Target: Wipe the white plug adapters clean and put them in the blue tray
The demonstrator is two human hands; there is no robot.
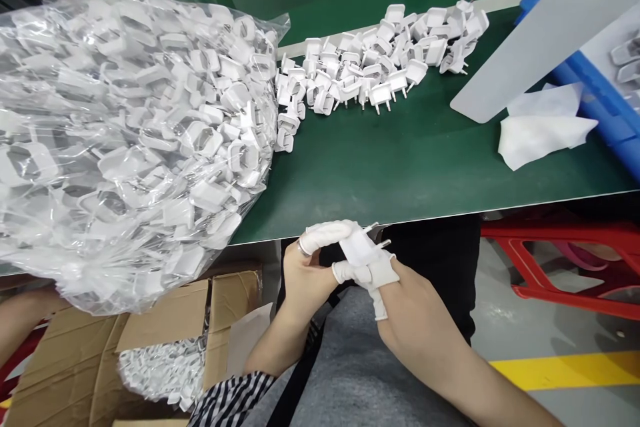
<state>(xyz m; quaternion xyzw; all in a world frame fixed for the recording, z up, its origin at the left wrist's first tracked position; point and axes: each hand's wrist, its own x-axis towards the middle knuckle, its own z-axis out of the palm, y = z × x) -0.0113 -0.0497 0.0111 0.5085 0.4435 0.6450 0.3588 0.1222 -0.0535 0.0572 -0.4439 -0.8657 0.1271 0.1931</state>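
Note:
A white two-pin plug housing (359, 248) is held between my two hands just in front of the table edge, its metal pins pointing up and right. My left hand (313, 267), with white finger cots and a ring, is closed on its left side. My right hand (400, 290), also in white finger cots, grips it from below and the right. The inside of the housing faces away from view. Beyond my hands, a loose pile of similar white plug housings (370, 63) lies on the green table (380, 167).
A large clear bag (130, 140) full of plug housings covers the table's left. Below it stands a cardboard box (65, 360) with more. At right are a pale translucent sheet (545, 33), white cloth (543, 137), a blue bin (610, 107) and a red stool (565, 233). Another person's arm (25, 317) shows at left.

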